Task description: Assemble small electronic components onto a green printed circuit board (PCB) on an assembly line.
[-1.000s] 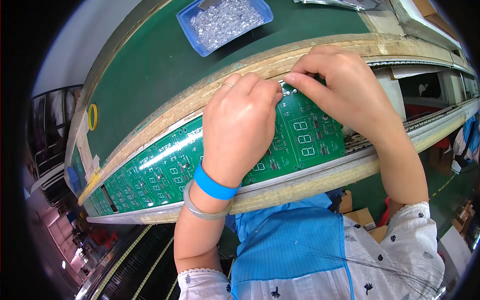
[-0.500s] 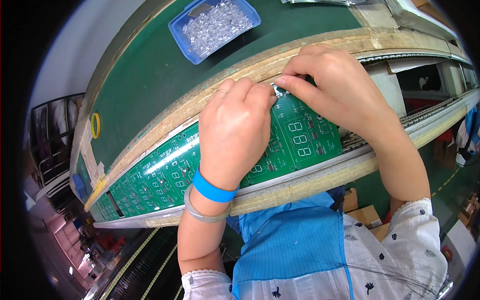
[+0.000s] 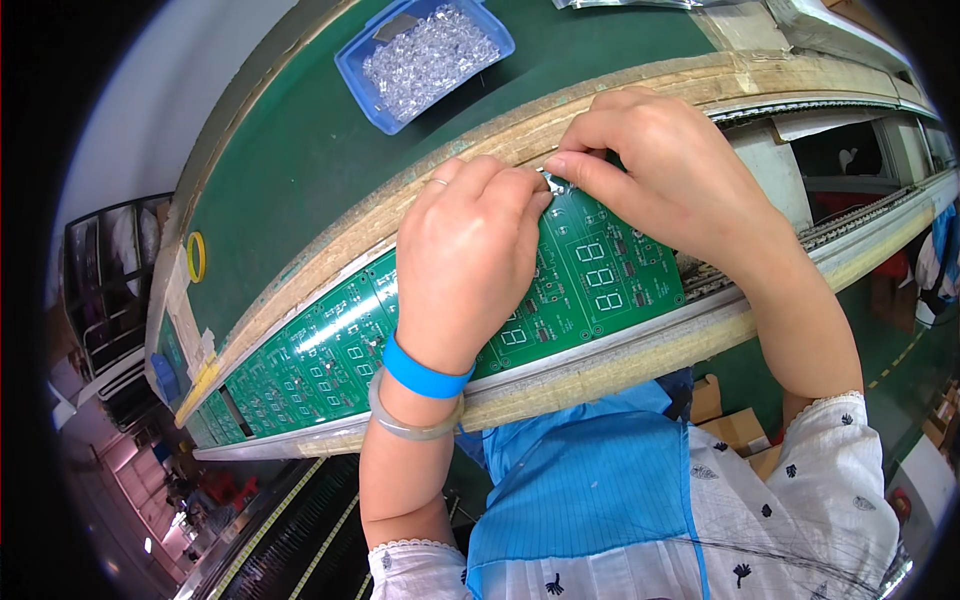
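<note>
A green circuit board panel (image 3: pixel 640 277) with white digit outlines and small parts lies in the rail track. Over its far edge, my left hand (image 3: pixel 468 262) has its fingers curled and closed, their tips mostly hidden. Opposite it, my right hand (image 3: pixel 660 165) brings thumb and index finger together at the same edge. Between the two sets of fingertips shows a small shiny piece (image 3: pixel 555 184), too small to name; whether either hand grips it is unclear. A blue band and a pale bangle circle my left wrist.
Beyond the wooden rail (image 3: pixel 440 172) a blue bin (image 3: pixel 352 84) of small clear parts stands on the green tabletop (image 3: pixel 290 160). A yellow tape ring (image 3: pixel 196 257) is at the left. More green boards (image 3: pixel 300 372) line the track leftward; chain runs along it at right.
Both hands stay at the board's far edge, with only slight finger movement. The whole view has shifted a little.
</note>
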Demonstrator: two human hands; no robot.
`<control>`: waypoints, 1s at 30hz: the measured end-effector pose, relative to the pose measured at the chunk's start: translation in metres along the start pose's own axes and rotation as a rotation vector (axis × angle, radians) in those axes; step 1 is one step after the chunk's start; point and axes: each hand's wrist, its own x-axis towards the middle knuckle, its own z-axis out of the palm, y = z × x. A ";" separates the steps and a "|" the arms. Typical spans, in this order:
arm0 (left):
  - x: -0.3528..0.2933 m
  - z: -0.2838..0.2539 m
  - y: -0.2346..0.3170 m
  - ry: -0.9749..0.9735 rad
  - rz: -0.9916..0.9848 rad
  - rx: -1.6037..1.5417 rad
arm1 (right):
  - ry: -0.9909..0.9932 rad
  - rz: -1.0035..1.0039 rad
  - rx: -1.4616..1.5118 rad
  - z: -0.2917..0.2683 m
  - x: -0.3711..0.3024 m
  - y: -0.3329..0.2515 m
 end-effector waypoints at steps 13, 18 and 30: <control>-0.002 0.000 0.002 -0.016 -0.025 0.003 | 0.022 0.007 0.031 0.001 -0.001 0.001; -0.001 0.002 0.002 -0.037 -0.024 0.018 | 0.050 -0.008 -0.019 0.003 -0.003 0.002; -0.001 0.002 0.009 -0.052 -0.043 0.121 | 0.026 0.019 -0.008 0.003 -0.007 0.004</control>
